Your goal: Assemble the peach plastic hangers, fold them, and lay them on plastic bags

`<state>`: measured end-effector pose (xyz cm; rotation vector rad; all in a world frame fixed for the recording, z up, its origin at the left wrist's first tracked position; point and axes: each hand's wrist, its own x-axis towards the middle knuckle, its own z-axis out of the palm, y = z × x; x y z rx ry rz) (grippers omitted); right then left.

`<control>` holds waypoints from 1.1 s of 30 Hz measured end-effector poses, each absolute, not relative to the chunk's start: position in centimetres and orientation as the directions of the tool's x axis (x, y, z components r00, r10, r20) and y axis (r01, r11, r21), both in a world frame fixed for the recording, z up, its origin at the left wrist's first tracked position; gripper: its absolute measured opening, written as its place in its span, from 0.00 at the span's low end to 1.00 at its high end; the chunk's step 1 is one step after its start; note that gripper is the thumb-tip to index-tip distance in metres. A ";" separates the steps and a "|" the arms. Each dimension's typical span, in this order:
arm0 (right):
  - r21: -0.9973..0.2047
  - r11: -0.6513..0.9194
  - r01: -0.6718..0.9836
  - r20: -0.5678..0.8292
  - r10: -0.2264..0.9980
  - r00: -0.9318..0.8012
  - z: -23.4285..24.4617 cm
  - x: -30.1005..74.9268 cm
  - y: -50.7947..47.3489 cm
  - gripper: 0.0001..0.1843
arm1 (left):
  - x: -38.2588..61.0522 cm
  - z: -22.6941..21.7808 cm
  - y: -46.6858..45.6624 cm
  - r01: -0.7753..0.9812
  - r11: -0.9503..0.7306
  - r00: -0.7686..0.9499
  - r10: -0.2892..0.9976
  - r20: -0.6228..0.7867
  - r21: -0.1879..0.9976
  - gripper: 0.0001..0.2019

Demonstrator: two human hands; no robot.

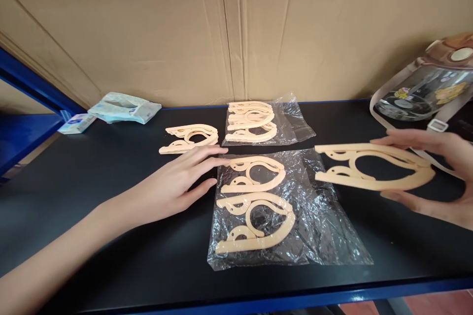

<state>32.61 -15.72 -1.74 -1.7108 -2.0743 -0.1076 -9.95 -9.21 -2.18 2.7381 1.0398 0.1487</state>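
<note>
My right hand (pixel 449 150) grips a beige folding hanger (pixel 402 184) by its edges, thumb below and fingers above, over the right side of the black shelf. The hanger is folded, its rounded end towards my palm. My left hand (pixel 181 179) is open, fingers stretched out at the left edge of a clear plastic bag (pixel 325 241). Inside that bag lie two folded hangers (pixel 273 241), one nearer me than the other. Beyond my left fingers, loose folded hangers (pixel 177 147) rest on the shelf, partly covered by the hand.
Behind, a second clear bag (pixel 291 120) holds more folded hangers (pixel 253 133). A tissue pack (pixel 123 108) and a smaller packet (pixel 77 123) lie at back left. A clear bottle (pixel 424 91) with a strap stands at back right. Cardboard (pixel 148 24) walls the back; a blue rail (pixel 295 298) edges the front.
</note>
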 end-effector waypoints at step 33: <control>-0.247 0.481 0.841 0.173 0.876 -0.450 -5.7 27.0 -14.0 0.40 | -9.2 -5.0 -9.8 0.707 -0.629 0.604 0.774 0.187 0.323 0.16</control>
